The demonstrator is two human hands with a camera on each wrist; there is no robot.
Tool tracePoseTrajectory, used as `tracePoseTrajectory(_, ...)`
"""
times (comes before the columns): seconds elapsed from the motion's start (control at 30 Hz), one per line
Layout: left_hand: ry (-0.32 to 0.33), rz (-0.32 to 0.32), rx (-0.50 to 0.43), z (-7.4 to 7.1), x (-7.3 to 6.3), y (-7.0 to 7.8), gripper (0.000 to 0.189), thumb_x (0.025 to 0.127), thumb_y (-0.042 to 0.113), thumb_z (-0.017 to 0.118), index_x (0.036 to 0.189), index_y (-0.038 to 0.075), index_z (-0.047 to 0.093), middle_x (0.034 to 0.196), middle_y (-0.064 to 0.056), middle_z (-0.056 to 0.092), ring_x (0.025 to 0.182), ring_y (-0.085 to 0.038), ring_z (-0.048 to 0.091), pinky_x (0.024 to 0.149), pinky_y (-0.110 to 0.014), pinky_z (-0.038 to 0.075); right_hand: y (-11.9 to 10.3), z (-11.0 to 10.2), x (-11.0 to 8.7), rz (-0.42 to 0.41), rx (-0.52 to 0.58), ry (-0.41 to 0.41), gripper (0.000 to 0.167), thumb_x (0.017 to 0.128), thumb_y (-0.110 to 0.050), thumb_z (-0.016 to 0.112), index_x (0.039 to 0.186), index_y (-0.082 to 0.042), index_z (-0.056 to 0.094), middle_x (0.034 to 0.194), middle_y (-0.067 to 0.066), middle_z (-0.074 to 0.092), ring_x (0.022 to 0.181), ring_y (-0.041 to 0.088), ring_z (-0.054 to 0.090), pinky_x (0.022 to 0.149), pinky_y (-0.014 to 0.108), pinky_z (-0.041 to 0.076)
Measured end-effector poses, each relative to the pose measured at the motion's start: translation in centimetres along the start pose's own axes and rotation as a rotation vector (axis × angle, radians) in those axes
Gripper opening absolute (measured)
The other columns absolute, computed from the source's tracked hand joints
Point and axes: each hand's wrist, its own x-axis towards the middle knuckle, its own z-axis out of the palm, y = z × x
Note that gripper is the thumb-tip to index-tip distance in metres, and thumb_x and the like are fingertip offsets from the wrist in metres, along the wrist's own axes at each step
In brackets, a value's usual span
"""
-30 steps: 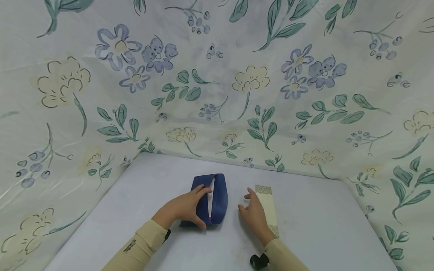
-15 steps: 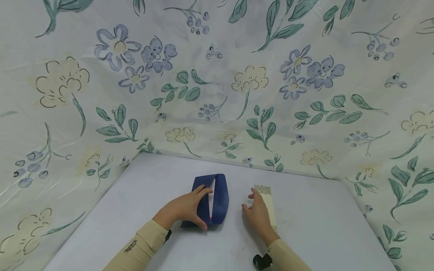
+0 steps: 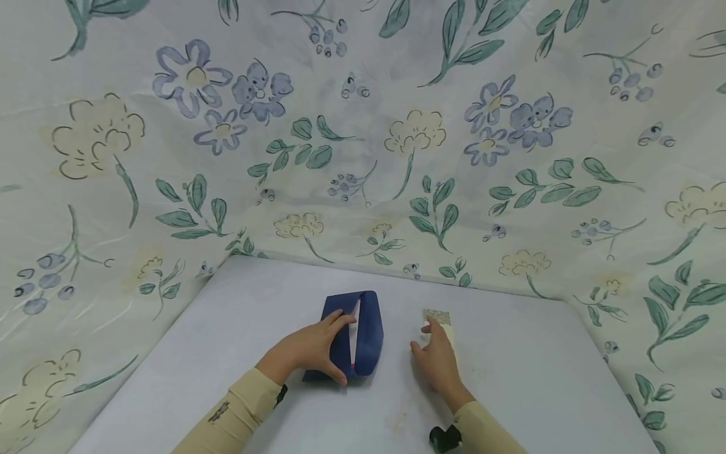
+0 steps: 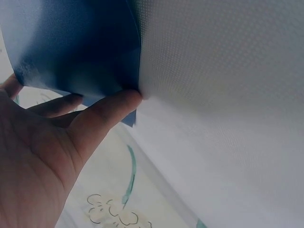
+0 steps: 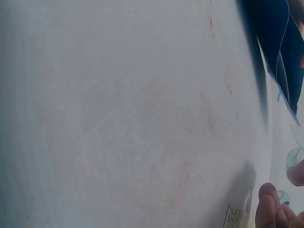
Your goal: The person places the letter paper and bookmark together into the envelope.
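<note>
1. L hand (image 3: 306, 348) grips the blue envelope (image 3: 370, 334) on the white desk (image 3: 539, 366); thumb at its near edge, other fingers reaching to the lengthwise gap; spread fairly wide, w/ the envelope between.
2. R hand (image 3: 439, 369) hangs over the cream strip (image 3: 445, 326), apart from & right of the envelope; fingers loosely bent, thumb apart, nothing held; whether they touch the strip, can't tell.
3. Handling, my view: L grip best light but steady, b/c a hard squeeze would prob. buckle thin walls & pinch the gap; strip looks flat, so R fingertips do better on its long edges than pressing from above.
4. Container: envelope gapes; white insert (image 3: 353, 334) shows inside, plus a pink bit (image 3: 352, 365) at the near end; can't tell what either is; rest hidden.
</note>
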Motion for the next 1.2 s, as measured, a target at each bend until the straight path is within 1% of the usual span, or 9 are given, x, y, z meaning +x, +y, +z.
tracePoseTrajectory(0.17,-0.007,-0.004,0.001,0.0,0.1,0.2,0.121,0.058,0.062,0.094,0.156,0.024,0.033,0.163,-0.022,0.026,0.135,-0.047,0.048,0.103,-0.061,0.045,0.1,-0.4,-0.1,0.012,0.003,-0.006,0.068,0.09,-0.011,0.074,0.148,0.005,0.041,0.126,0.017,0.064,0.078,0.015,0.064,0.065,0.031,0.052)
tracePoseTrajectory(0.3,-0.007,-0.001,0.004,0.1,0.1,0.2,0.12,0.058,0.061,0.094,0.155,0.024,0.034,0.163,-0.022,0.027,0.135,-0.047,0.048,0.103,-0.062,0.045,0.0,-0.8,-0.3,0.029,-0.004,-0.022,0.069,0.091,-0.011,0.073,0.149,0.006,0.039,0.127,0.018,0.062,0.081,0.016,0.065,0.067,0.033,0.053)
tracePoseTrajectory(0.47,-0.002,0.006,0.006,0.1,0.1,0.3,0.12,0.057,0.06,0.095,0.155,0.024,0.035,0.163,-0.023,0.027,0.135,-0.047,0.048,0.103,-0.062,0.045,0.2,-1.0,-0.4,0.027,-0.018,-0.014,0.069,0.091,-0.011,0.073,0.149,0.006,0.039,0.127,0.018,0.062,0.082,0.017,0.065,0.068,0.033,0.053)
tracePoseTrajectory(0.67,-0.005,0.011,0.012,0.2,0.3,0.5,0.121,0.058,0.061,0.094,0.156,0.024,0.034,0.163,-0.022,0.027,0.136,-0.047,0.047,0.104,-0.061,0.044,0.6,-1.1,-0.7,0.017,-0.01,-0.011,0.07,0.091,-0.009,0.073,0.15,0.006,0.038,0.127,0.02,0.061,0.079,0.015,0.061,0.064,0.029,0.05)
tracePoseTrajectory(0.9,-0.003,0.007,0.013,0.3,0.4,0.7,0.121,0.057,0.06,0.095,0.156,0.023,0.035,0.163,-0.022,0.027,0.135,-0.047,0.048,0.103,-0.061,0.045,0.9,-1.5,-0.9,0.034,-0.049,-0.006,0.069,0.091,-0.011,0.073,0.149,0.005,0.04,0.128,0.018,0.06,0.079,0.014,0.058,0.063,0.028,0.048)
tracePoseTrajectory(0.97,-0.004,0.006,0.013,0.3,0.4,0.8,0.121,0.057,0.06,0.095,0.156,0.024,0.035,0.163,-0.022,0.027,0.135,-0.047,0.048,0.103,-0.061,0.045,1.0,-1.6,-1.0,0.036,-0.069,0.002,0.069,0.091,-0.013,0.073,0.149,0.005,0.04,0.128,0.018,0.06,0.083,0.016,0.059,0.066,0.031,0.049)
tracePoseTrajectory(1.03,-0.007,0.003,0.011,0.3,0.4,0.9,0.121,0.057,0.06,0.095,0.156,0.024,0.035,0.163,-0.022,0.027,0.135,-0.047,0.048,0.103,-0.061,0.045,1.0,-1.7,-1.1,0.031,-0.089,0.019,0.069,0.091,-0.015,0.074,0.149,0.004,0.041,0.127,0.018,0.06,0.089,0.021,0.06,0.071,0.036,0.052)
tracePoseTrajectory(1.1,-0.008,0.001,0.011,0.3,0.5,0.9,0.121,0.058,0.06,0.095,0.156,0.024,0.035,0.163,-0.022,0.026,0.135,-0.047,0.048,0.104,-0.062,0.044,1.2,-1.8,-1.1,0.03,-0.109,0.035,0.069,0.09,-0.017,0.075,0.148,0.004,0.043,0.127,0.018,0.06,0.099,0.028,0.061,0.08,0.043,0.053)
tracePoseTrajectory(1.2,-0.006,-0.001,0.012,0.3,0.5,1.0,0.12,0.058,0.06,0.094,0.156,0.024,0.035,0.163,-0.022,0.026,0.136,-0.047,0.047,0.104,-0.062,0.044,1.5,-2.0,-1.2,0.024,-0.132,0.049,0.07,0.089,-0.019,0.076,0.147,0.004,0.044,0.127,0.02,0.06,0.112,0.036,0.058,0.09,0.051,0.051)
